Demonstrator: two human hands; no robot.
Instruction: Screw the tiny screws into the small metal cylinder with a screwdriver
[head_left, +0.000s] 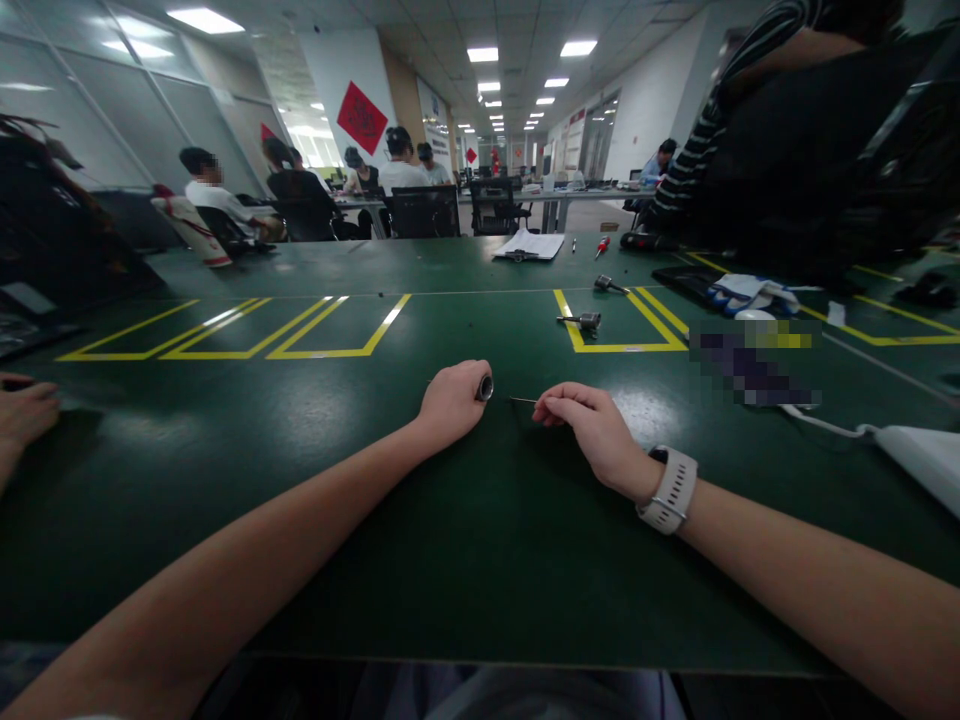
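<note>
My left hand (455, 397) is closed around a short metal cylinder, and its round dark open end (485, 387) faces right from the fist. The rest of the cylinder is hidden in my fingers. A small gap to the right, my right hand (581, 420) pinches a thin metal rod (523, 401) that points left toward the cylinder. The rod's other end is covered by my fingers. Beyond my hands, a dark metal part with a narrow shank (589, 322) lies across a yellow tape line. A similar metal part (609, 284) rests farther back.
Yellow tape outlines mark the green table (465, 560). A clipboard with papers (529, 244), a red screwdriver (603, 244) and blue-white gloves (752, 295) lie farther off. A white cable (821, 426) runs at right. Another person's hand (26, 412) is at the left edge.
</note>
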